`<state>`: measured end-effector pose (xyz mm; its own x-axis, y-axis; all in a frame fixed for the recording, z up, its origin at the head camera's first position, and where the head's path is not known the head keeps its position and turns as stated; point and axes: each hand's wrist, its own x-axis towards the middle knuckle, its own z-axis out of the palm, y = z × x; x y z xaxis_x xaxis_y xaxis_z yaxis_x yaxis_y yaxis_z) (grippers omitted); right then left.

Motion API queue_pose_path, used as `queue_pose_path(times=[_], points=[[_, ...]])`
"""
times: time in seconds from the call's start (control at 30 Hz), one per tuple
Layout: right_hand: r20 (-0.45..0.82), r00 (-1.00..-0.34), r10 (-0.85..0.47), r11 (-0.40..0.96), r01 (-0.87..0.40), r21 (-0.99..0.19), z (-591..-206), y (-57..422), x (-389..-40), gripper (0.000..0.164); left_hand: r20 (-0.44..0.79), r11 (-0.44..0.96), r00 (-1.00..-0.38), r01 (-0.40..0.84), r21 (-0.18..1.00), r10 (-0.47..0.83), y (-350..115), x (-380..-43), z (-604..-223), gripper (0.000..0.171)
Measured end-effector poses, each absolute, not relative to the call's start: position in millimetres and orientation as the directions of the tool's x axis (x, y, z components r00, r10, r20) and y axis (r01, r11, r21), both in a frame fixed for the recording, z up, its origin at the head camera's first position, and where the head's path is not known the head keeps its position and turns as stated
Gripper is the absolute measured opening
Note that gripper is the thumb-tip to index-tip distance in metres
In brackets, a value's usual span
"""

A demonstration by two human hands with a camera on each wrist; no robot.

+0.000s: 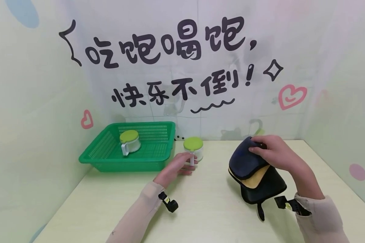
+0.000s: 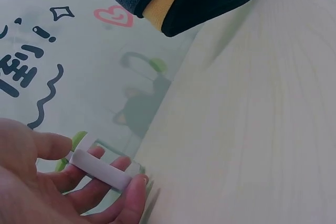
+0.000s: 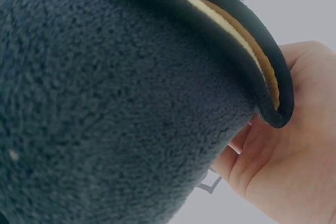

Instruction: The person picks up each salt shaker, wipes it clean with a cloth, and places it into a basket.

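In the head view, my left hand [image 1: 182, 163] is at a clear jar [image 1: 198, 153] with a green lid and a white handle, standing on the table by the back wall. The left wrist view shows its fingers passing behind the handle [image 2: 100, 170], with the thumb by the lid end. My right hand [image 1: 273, 150] pinches the top of a folded navy fleece cloth [image 1: 246, 158] with a yellow reverse and black edging. A black loop [image 1: 261, 212] hangs from its bottom. In the right wrist view, the cloth [image 3: 121, 103] hides most of the fingers.
A green basket [image 1: 124, 166] with perforated sides stands at the back left of the table [image 1: 207, 209]. Inside it sits a second jar [image 1: 130, 143] with a green lid and white handle. Printed curtain-like walls [image 1: 182, 74] enclose the table at the back and sides.
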<state>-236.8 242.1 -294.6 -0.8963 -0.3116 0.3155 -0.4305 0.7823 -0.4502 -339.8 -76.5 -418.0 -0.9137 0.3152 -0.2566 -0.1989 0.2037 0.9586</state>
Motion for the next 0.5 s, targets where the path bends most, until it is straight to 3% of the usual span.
queue_pose_path(times=[0.23,0.5], points=[[0.307,-0.895,-0.324,0.789,-0.435,-0.435,-297.9,242.2,-238.0,0.019,-0.253,0.194,-0.931,-0.205,0.959,0.264,-73.1,-344.1,-422.7,0.030],[0.305,-0.893,-0.332,0.796,-0.439,-0.417,-295.8,240.3,-238.7,0.017,-0.286,0.142,-0.929,-0.259,0.955,0.234,-73.1,-343.5,-421.4,0.039]])
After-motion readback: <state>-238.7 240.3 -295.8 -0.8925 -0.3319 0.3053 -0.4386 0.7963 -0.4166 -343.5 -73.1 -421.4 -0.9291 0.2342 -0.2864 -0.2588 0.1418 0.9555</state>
